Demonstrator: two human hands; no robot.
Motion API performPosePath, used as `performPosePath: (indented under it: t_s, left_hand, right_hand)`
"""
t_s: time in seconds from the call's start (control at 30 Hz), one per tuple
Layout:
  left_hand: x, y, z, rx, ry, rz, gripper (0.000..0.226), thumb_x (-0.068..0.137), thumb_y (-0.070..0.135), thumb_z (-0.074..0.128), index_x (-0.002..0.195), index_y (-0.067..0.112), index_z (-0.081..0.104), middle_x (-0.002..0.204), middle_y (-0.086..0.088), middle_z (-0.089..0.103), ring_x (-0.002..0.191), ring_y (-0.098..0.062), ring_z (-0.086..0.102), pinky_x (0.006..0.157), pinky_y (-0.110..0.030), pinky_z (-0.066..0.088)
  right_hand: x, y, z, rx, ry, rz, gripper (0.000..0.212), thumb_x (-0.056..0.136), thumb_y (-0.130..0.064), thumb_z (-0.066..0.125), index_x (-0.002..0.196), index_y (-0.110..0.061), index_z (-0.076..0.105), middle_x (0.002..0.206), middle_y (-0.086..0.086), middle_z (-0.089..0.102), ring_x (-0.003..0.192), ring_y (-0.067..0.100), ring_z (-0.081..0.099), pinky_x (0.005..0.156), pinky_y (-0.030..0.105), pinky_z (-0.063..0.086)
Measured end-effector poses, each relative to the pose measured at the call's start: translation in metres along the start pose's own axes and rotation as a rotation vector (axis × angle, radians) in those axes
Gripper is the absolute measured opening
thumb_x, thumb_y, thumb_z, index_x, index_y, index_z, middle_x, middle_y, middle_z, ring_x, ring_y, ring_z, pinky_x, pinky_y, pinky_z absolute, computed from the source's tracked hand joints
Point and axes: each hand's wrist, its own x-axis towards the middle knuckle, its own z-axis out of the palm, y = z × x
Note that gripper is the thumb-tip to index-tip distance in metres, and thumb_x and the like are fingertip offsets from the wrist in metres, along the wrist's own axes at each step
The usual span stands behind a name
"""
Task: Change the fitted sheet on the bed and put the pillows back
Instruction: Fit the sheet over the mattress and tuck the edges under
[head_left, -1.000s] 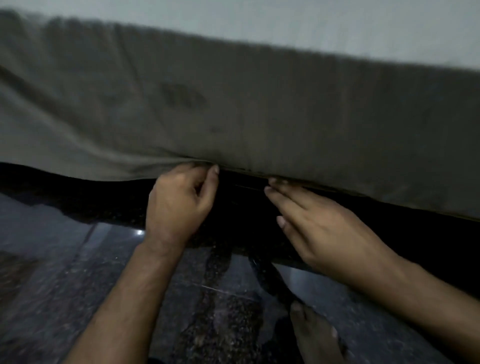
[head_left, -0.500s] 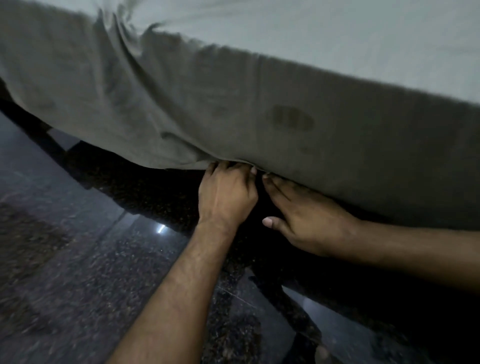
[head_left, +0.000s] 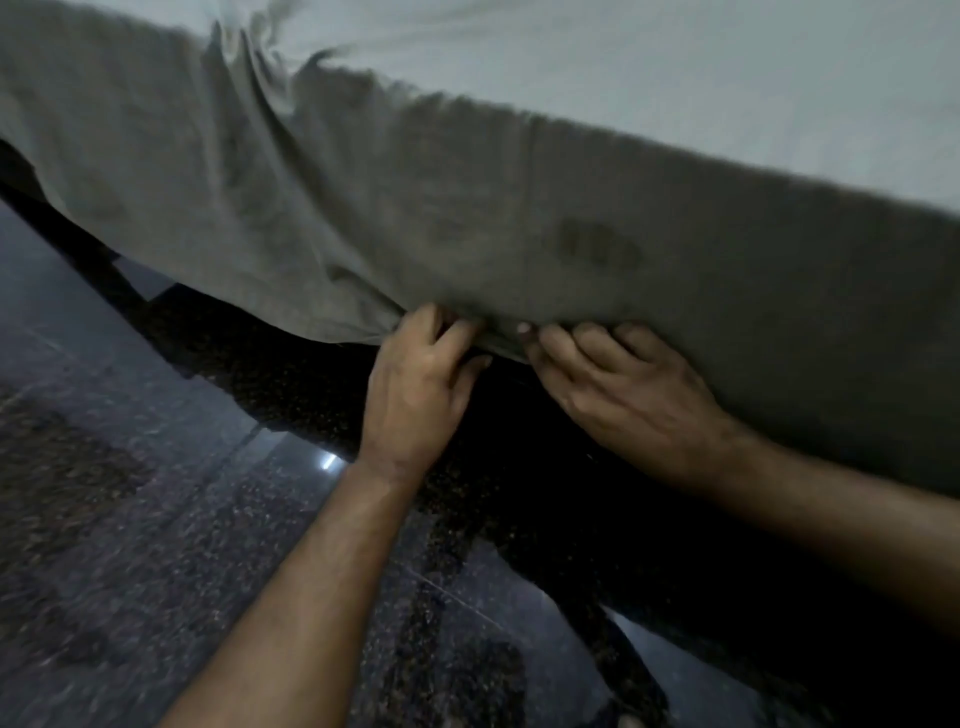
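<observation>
The bed (head_left: 675, 78) is the biggest thing here, and it fills the top of the view from side to side. A grey fitted sheet (head_left: 467, 208) covers the top of the bed and hangs down over its near side. The sheet is smooth on the right part of the bed and bunched into folds near the left part. There is a dark smudge (head_left: 597, 244) on the sheet on the side of the bed. Below the bed is a dark speckled floor (head_left: 130, 519) that looks shiny, with a small bright spot of light on it.

Two bare arms reach up to the bottom edge of the bed's side. The right hand (head_left: 618, 384) is at the sheet's lower edge, its fingers curled and its fingertips pushing in under the cloth. The left hand (head_left: 421, 384) is just beside it, to the left, and its curled fingers pinch the hem of the sheet. The two hands are nearly touching.
</observation>
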Motion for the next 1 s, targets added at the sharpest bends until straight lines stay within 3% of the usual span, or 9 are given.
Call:
performPosePath:
  t_s: [0.17, 0.27, 0.37, 0.5, 0.67, 0.73, 0.8, 0.9, 1.0]
  left_hand:
    - [0.006, -0.006, 0.006, 0.175, 0.052, 0.072, 0.013, 0.088, 0.026, 0.069, 0.096, 0.021, 0.078, 0.098, -0.006, 0.065, 0.090, -0.031, 0.059, 0.076, -0.043, 0.046]
    - [0.009, -0.008, 0.004, 0.219, 0.018, 0.063, 0.010, 0.089, 0.022, 0.064, 0.092, 0.020, 0.073, 0.099, -0.002, 0.065, 0.094, -0.029, 0.058, 0.081, -0.040, 0.041]
    - [0.000, -0.013, 0.001, 0.121, -0.069, 0.070, 0.013, 0.094, 0.020, 0.053, 0.100, 0.018, 0.064, 0.099, -0.004, 0.063, 0.095, -0.029, 0.059, 0.086, -0.042, 0.045]
    - [-0.013, -0.020, -0.013, 0.145, -0.192, 0.152, 0.032, 0.102, 0.030, 0.040, 0.121, 0.016, 0.061, 0.117, -0.003, 0.066, 0.108, -0.023, 0.060, 0.103, -0.045, 0.043]
    - [-0.013, -0.008, -0.031, 0.156, 0.014, 0.257, 0.020, 0.101, 0.025, 0.054, 0.096, 0.011, 0.068, 0.098, -0.008, 0.065, 0.094, -0.029, 0.060, 0.085, -0.043, 0.047]
    - [-0.008, -0.003, -0.029, 0.164, 0.011, 0.311, 0.017, 0.098, 0.022, 0.059, 0.106, 0.012, 0.069, 0.111, -0.009, 0.065, 0.105, -0.031, 0.060, 0.090, -0.043, 0.048]
    - [-0.008, -0.002, -0.016, 0.177, -0.093, 0.376, 0.028, 0.093, 0.022, 0.058, 0.118, 0.014, 0.069, 0.125, -0.007, 0.065, 0.115, -0.029, 0.059, 0.098, -0.042, 0.045]
    - [-0.016, -0.006, 0.003, 0.180, -0.202, 0.309, 0.040, 0.098, 0.029, 0.048, 0.130, 0.014, 0.065, 0.136, -0.005, 0.062, 0.123, -0.024, 0.058, 0.110, -0.043, 0.039]
    - [-0.012, -0.007, 0.006, 0.247, -0.165, 0.204, 0.042, 0.096, 0.032, 0.047, 0.130, 0.017, 0.066, 0.132, -0.001, 0.064, 0.122, -0.022, 0.059, 0.116, -0.044, 0.035]
  right_hand:
    - [0.021, 0.000, 0.003, 0.005, 0.060, -0.077, 0.022, 0.102, -0.011, 0.041, 0.094, -0.015, 0.061, 0.094, 0.003, 0.052, 0.090, 0.025, 0.049, 0.071, 0.039, 0.035]
    - [0.030, 0.000, 0.003, 0.025, 0.040, -0.091, 0.018, 0.096, -0.011, 0.047, 0.083, -0.016, 0.058, 0.086, 0.005, 0.052, 0.087, 0.026, 0.054, 0.070, 0.040, 0.033]
    - [0.030, -0.011, 0.001, 0.105, 0.021, -0.045, 0.012, 0.091, -0.015, 0.049, 0.083, -0.017, 0.058, 0.084, 0.006, 0.052, 0.084, 0.028, 0.054, 0.066, 0.040, 0.035]
    - [0.023, -0.043, -0.008, 0.307, -0.024, 0.071, 0.016, 0.092, -0.015, 0.045, 0.085, -0.017, 0.060, 0.078, 0.006, 0.052, 0.071, 0.028, 0.054, 0.060, 0.042, 0.043]
    - [0.026, -0.042, -0.002, 0.359, 0.005, 0.082, 0.019, 0.093, -0.013, 0.041, 0.083, -0.017, 0.057, 0.074, 0.006, 0.053, 0.066, 0.027, 0.055, 0.050, 0.039, 0.047]
    - [0.022, -0.039, 0.002, 0.429, -0.035, 0.123, 0.017, 0.091, -0.012, 0.039, 0.087, -0.015, 0.056, 0.078, 0.008, 0.054, 0.067, 0.029, 0.057, 0.048, 0.039, 0.049]
    - [0.020, -0.033, 0.005, 0.444, -0.050, 0.204, 0.018, 0.085, -0.008, 0.039, 0.087, -0.012, 0.056, 0.080, 0.010, 0.055, 0.065, 0.029, 0.059, 0.048, 0.037, 0.048]
    - [0.026, -0.029, 0.007, 0.502, -0.062, 0.300, 0.012, 0.081, -0.001, 0.053, 0.086, -0.009, 0.060, 0.077, 0.011, 0.059, 0.064, 0.030, 0.061, 0.052, 0.038, 0.047]
    - [0.028, -0.040, 0.004, 0.568, -0.102, 0.346, 0.012, 0.087, -0.006, 0.059, 0.095, -0.001, 0.065, 0.087, 0.019, 0.063, 0.073, 0.037, 0.062, 0.062, 0.041, 0.051]
